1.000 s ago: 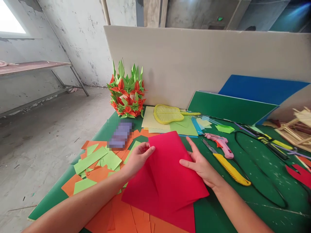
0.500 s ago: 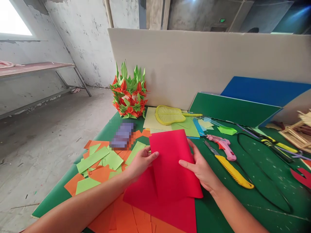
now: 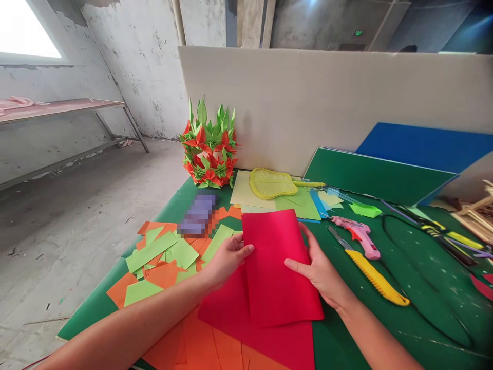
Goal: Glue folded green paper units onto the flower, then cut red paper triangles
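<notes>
At green table (image 3: 454, 288), fingers (image 3: 298, 266) holding red paper (image 3: 269, 288)

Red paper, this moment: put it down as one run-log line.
left hand: pinching red paper at left edge | right hand: holding its right side | right of hands: glue gun

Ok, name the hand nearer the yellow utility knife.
Right: the right hand is left of the knife, not touching it; the left hand is farther left, across the red paper.
</notes>
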Demonstrator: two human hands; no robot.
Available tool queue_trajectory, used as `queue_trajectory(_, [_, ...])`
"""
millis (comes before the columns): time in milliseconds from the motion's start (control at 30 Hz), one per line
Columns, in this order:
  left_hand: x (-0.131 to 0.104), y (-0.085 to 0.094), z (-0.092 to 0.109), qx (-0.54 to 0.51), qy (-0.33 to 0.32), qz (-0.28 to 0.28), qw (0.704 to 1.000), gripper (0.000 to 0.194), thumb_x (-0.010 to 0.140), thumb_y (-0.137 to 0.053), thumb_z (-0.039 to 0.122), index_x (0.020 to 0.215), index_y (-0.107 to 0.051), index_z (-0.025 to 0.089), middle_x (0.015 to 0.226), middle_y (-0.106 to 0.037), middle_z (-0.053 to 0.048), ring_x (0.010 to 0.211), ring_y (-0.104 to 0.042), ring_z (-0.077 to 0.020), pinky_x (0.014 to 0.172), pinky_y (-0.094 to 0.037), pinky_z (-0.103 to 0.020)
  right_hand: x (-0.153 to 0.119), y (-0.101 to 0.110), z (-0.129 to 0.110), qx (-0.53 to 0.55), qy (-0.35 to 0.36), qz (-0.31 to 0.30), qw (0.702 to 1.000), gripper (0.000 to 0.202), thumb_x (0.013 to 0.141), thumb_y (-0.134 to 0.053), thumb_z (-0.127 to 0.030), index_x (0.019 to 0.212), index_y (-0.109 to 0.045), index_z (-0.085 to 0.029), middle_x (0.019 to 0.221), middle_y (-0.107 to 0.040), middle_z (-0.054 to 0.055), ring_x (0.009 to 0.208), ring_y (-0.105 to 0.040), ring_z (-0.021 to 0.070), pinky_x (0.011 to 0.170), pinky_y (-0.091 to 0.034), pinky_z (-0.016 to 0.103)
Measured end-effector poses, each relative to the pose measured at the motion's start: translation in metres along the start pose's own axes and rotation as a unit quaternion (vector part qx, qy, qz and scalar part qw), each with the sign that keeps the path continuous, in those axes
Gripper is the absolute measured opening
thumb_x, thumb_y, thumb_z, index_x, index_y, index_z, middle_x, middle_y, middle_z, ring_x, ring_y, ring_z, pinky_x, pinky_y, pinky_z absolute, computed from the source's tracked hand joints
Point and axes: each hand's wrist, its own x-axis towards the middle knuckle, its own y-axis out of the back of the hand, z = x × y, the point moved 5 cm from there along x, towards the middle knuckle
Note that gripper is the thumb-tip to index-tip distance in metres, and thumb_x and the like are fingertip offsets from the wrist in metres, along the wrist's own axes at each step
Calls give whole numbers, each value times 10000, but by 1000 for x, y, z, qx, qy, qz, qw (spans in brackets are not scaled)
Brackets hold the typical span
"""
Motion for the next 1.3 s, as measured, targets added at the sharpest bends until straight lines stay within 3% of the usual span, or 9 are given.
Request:
queue_trajectory(300, [1,2,-1,-10,-6,19,1000,410,755,-747,375,1104,-641,188,997,-712,-65,859,-651,-172,777,-481,-273,4,1,3,-71,26,3,997,1036,723,-758,-374,1488,-59,-373,1332,-559,95,1068,-645,290,856,-568,470])
queue_trajectory(567, [1,14,-6,13,16,113,993,435,690,-768,453,1013,-646,187,1036,-660,-47,961,-589,-186,829,-457,-289,6,2,5,-72,41,13,996,997,722,-760,-360,1477,-109,-370,1313,-569,92,1085,-638,283,862,-573,448])
queue_trajectory(733, [1,13,3,33,-6,98,995,425,718,-745,441,1029,-629,176,997,-644,-56,974,-585,-194,854,-450,-305,4,3,2,-72,42,21,996,999,724,-762,-362,1476,-105,-386,1284,-587,82,1055,-652,288,841,-579,462])
queue_trajectory(967, [8,20,12,42,-89,91,991,427,695,-781,373,970,-495,214,821,-573,35,708,-555,-86,645,-450,-217,4,5,0,-52,50,48,996,983,703,-787,-345,1458,-160,-399,1353,-532,83,1071,-643,288,839,-582,444])
queue_trajectory(1300, [7,22,21,138,-76,95,983,271,681,-766,362,805,-652,149,768,-658,-25,703,-609,-127,681,-487,-252,3,3,-2,-64,51,42,996,1009,717,-767,-384,1480,-107,-367,1347,-534,104,1069,-641,290,849,-573,452])
